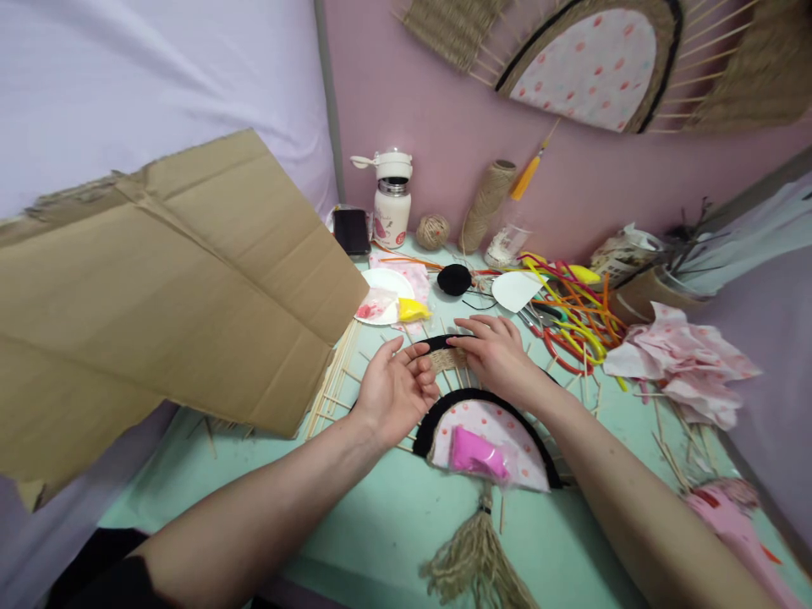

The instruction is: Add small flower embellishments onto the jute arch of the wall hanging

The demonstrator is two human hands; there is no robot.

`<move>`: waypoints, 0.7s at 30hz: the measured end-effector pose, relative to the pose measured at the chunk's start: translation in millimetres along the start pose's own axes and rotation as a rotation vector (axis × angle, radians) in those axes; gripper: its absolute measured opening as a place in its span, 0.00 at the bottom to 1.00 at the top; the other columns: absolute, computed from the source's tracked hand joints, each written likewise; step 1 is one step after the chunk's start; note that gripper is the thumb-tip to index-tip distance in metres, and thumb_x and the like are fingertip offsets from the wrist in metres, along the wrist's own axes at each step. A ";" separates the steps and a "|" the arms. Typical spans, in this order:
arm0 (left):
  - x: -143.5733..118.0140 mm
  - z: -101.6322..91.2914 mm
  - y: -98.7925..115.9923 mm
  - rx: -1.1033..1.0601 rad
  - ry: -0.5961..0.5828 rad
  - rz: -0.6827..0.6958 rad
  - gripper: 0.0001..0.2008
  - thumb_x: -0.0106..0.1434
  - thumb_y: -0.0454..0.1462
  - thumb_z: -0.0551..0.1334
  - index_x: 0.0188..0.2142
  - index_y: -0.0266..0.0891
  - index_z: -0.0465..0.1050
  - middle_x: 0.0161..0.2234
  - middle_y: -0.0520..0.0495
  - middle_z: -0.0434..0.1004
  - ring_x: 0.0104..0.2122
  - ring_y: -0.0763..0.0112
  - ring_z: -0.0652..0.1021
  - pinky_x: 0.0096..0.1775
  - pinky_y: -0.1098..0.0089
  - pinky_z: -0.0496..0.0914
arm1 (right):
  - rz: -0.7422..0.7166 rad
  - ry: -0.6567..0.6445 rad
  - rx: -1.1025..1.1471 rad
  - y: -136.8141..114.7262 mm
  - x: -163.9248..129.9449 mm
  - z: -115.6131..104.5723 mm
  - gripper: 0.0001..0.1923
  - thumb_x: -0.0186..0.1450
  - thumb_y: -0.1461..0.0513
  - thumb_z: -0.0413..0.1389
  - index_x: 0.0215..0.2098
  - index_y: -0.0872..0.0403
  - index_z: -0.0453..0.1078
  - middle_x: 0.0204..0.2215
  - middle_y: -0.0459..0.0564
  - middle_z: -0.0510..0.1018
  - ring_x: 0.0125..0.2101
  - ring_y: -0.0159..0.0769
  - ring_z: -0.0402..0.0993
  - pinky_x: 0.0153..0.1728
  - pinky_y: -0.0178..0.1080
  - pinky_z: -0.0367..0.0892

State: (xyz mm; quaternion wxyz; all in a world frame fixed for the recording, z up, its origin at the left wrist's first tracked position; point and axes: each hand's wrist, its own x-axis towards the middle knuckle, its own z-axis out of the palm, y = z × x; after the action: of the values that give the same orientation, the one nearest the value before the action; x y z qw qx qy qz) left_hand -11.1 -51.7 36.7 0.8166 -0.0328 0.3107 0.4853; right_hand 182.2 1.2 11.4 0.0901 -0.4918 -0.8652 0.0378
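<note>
Twine band (447, 359) being woven across fan sticks. Right hand (498, 355) pressed flat on band; left hand (397, 389) half-open, fingertips at band. Next judged: strand pulled snug.

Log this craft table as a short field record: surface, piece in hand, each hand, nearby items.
surface: mint-green table
piece: fan-shaped craft with black rim, dotted fabric, skewer spokes, jute tassel
left hand: left hand open, fingers beside the woven jute band
right hand: right hand pressing on the jute band
on piece: pink packet
nearby: cardboard sheet, twine spool, twine ball, bottle, phone
</note>
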 end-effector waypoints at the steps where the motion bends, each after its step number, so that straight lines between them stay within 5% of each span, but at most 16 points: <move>1: 0.3 -0.3 -0.1 0.001 0.003 0.002 0.13 0.67 0.41 0.53 0.33 0.33 0.69 0.22 0.52 0.63 0.20 0.78 0.64 0.23 0.77 0.60 | 0.001 0.006 0.016 -0.5 2.1 -0.9 0.16 0.68 0.64 0.50 0.47 0.50 0.78 0.58 0.52 0.74 0.59 0.51 0.61 0.59 0.58 0.49; 11: 1.0 0.6 1.1 0.006 0.004 -0.004 0.11 0.65 0.40 0.54 0.33 0.32 0.69 0.22 0.53 0.62 0.20 0.78 0.64 0.23 0.77 0.60 | 0.102 0.093 0.176 2.4 27.0 5.1 0.07 0.63 0.64 0.57 0.29 0.50 0.75 0.47 0.50 0.81 0.53 0.48 0.69 0.55 0.56 0.52; 16: 0.0 1.1 0.9 0.007 -0.006 -0.014 0.11 0.65 0.39 0.54 0.34 0.33 0.69 0.22 0.52 0.62 0.20 0.78 0.64 0.23 0.77 0.60 | 0.100 0.131 0.199 2.8 25.4 7.9 0.02 0.63 0.63 0.57 0.34 0.50 0.73 0.46 0.51 0.81 0.51 0.48 0.71 0.55 0.55 0.52; 21: 0.6 -0.3 1.3 0.007 -0.014 -0.017 0.10 0.65 0.39 0.55 0.34 0.33 0.69 0.23 0.53 0.62 0.20 0.78 0.64 0.23 0.77 0.60 | 0.095 0.160 0.205 4.5 23.2 7.8 0.09 0.64 0.61 0.57 0.43 0.49 0.72 0.45 0.52 0.81 0.50 0.48 0.71 0.57 0.55 0.52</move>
State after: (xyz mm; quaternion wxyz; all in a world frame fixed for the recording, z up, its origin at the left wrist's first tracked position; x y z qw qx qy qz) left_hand -12.1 -50.6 36.5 0.8230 -0.0291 0.3066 0.4772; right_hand 173.0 23.6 5.7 0.2067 -0.5219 -0.8225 0.0911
